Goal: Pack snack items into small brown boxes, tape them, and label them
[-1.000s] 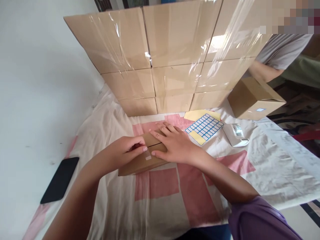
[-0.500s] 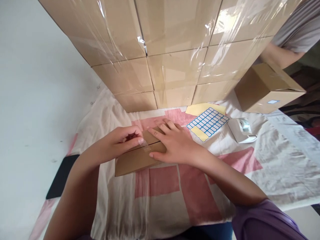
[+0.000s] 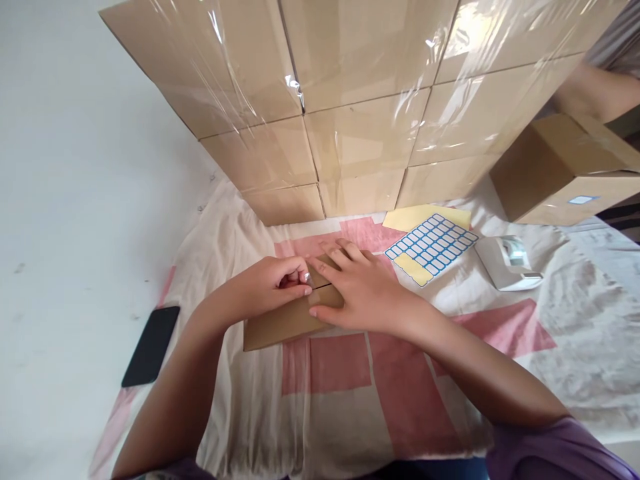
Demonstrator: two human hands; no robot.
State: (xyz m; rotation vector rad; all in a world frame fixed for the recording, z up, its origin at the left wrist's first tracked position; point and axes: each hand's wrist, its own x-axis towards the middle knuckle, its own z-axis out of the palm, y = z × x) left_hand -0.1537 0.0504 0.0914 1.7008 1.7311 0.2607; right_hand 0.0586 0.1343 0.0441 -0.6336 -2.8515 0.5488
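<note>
A small closed cardboard box lies on the cloth in front of me, with a dark seam running across its top. My right hand rests on its right part, fingers spread and palm down. Close beside that thumb, my left hand is closed in a pinch over the seam. Between its thumb and forefinger shows a bit of clear tape, small and shiny; how far it runs is hard to make out.
Cardboard boxes stand stacked under clear wrap behind. To the right lie a blue-edged label sheet, yellow paper, a white tape dispenser and an open box near another person's arm. A black phone lies left.
My left hand has slid a little rightward along the seam, closer to my right hand, still pinching. My right hand stays spread on the box. The whole view has shifted slightly.
</note>
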